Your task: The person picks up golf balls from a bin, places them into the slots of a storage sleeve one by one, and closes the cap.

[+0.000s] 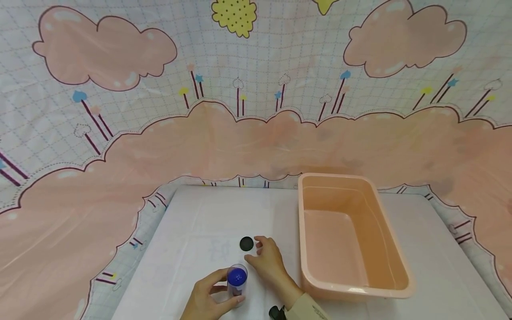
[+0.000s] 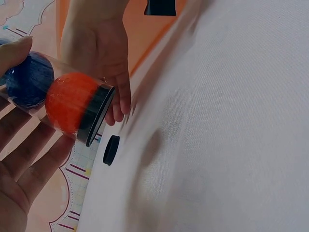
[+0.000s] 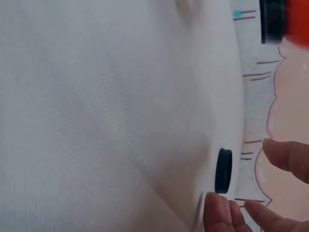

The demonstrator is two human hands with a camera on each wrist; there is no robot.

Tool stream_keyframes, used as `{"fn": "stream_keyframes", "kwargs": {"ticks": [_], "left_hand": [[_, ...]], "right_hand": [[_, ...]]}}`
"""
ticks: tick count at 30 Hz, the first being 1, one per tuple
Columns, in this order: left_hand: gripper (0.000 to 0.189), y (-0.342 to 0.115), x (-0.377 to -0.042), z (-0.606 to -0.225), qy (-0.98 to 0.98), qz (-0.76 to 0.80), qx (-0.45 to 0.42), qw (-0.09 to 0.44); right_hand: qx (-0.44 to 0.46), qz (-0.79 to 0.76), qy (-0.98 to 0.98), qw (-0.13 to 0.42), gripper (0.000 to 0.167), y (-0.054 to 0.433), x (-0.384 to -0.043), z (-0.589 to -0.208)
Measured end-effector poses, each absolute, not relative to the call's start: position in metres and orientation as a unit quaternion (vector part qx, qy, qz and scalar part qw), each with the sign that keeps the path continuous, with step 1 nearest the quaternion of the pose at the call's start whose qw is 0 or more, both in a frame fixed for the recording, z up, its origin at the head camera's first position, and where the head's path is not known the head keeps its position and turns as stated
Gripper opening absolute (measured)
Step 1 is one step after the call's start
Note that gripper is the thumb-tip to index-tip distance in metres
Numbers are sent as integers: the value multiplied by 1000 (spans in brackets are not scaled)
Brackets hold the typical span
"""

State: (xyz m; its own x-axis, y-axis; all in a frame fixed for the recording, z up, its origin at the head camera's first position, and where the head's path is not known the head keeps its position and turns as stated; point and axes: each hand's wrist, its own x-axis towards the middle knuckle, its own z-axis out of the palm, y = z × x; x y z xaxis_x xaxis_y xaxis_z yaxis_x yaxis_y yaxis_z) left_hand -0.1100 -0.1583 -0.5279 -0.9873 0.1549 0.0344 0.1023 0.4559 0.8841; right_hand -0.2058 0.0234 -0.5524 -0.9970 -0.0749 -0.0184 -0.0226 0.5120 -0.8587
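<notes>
My left hand (image 1: 206, 293) holds a clear plastic tube (image 1: 237, 291) between thumb and fingers, above the table. A blue ball (image 2: 30, 79) shows at the tube's open-looking top in the head view. In the left wrist view an orange ball (image 2: 70, 102) sits below it, against a black end cap (image 2: 96, 116). A loose round black lid (image 1: 246, 243) lies on the white table. My right hand (image 1: 269, 260) is just right of that lid, thumb and fingers apart with nothing between them. In the right wrist view its fingertips (image 3: 217, 212) are close by the lid; contact cannot be told.
A peach plastic basin (image 1: 302, 231) stands on the white table (image 1: 200, 218), right of my right hand. A patterned cloth (image 1: 240, 146) with clouds hangs behind and around the table. A small black object (image 1: 276, 312) shows by the right sleeve.
</notes>
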Motion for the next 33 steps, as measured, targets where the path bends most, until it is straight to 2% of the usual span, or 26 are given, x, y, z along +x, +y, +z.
{"fn": "stream_keyframes", "kwargs": {"ticks": [13, 33], "left_hand": [[56, -157, -110, -532, 846, 527, 78, 33], [57, -156, -114, -533, 840, 536, 80, 31]], "right_hand": [[-11, -477, 879, 23, 58, 15, -220, -571], [-7, -379, 925, -4, 48, 5, -231, -573]]}}
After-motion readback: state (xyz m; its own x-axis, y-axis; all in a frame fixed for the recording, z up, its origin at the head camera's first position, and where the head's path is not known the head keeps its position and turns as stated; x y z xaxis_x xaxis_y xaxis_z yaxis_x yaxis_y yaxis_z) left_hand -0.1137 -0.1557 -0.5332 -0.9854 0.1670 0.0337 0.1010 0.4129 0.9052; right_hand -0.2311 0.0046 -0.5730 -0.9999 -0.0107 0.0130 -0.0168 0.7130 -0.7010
